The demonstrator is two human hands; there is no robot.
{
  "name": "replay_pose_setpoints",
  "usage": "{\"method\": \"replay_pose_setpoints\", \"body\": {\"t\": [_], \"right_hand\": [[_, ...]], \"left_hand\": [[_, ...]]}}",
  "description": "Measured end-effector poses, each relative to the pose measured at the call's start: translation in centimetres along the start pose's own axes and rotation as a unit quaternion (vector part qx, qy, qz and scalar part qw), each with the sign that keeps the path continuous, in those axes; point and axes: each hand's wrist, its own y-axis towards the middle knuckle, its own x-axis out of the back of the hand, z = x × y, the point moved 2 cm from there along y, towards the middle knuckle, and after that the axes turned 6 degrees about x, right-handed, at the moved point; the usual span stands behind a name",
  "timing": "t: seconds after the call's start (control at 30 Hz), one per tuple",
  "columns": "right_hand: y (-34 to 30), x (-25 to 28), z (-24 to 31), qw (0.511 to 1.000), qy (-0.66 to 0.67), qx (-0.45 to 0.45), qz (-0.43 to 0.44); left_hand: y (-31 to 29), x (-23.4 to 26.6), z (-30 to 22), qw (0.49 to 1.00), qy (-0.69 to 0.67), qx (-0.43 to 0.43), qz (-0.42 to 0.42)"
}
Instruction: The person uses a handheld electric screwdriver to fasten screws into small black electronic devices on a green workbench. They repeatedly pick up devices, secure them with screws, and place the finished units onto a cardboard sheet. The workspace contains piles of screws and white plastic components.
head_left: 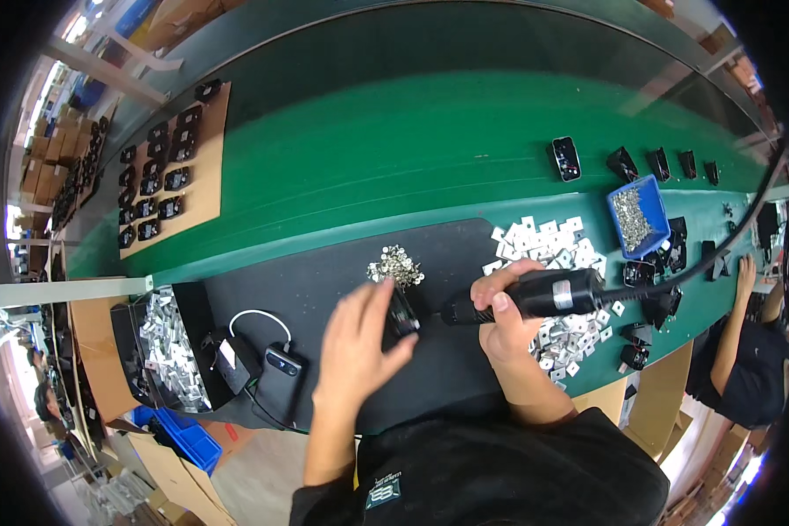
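My right hand point(506, 316) is wrapped round a black electric screwdriver point(557, 294), which lies level with its tip pointing left. A thick cable runs from the tool's rear toward the upper right. Between the thumb and fingers of my left hand point(356, 344) is a small black plastic housing point(402, 312), tilted on the dark mat point(451, 254). The screwdriver's tip is close to the housing's right side; I cannot tell whether they touch. Just beyond the housing lies a heap of small screws point(396, 265). Square silvery plates point(548, 241) are spread around and beyond my right hand.
A blue bin point(620, 241) of small metal parts stands at the right, among several black housings point(637, 273). Silver parts fill a black box point(206, 368) at the left, near a power bank point(280, 375). Black units lie on cardboard point(210, 167). A co-worker point(749, 359) is at the right.
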Motion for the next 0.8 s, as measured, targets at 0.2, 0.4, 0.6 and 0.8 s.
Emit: {"method": "replay_pose_setpoints", "body": {"t": [0.2,0.4,0.6,0.8], "right_hand": [[-0.1,-0.6,0.7,0.998,-0.013,0.067,-0.004],[1.2,-0.3,2.5,0.993,-0.052,0.103,0.004],[2.6,1.1,7.8,0.977,-0.105,0.188,0.002],[2.9,2.6,9.8,0.969,-0.109,0.22,0.004]], "left_hand": [[-4.4,-3.9,1.3,0.996,-0.087,-0.027,-0.002],[-1.3,-1.0,0.1,0.98,-0.182,-0.046,-0.063],[2.0,-2.8,-5.8,0.98,-0.11,-0.155,0.052],[1.2,-8.6,-7.9,0.989,0.072,-0.1,0.08]]}}
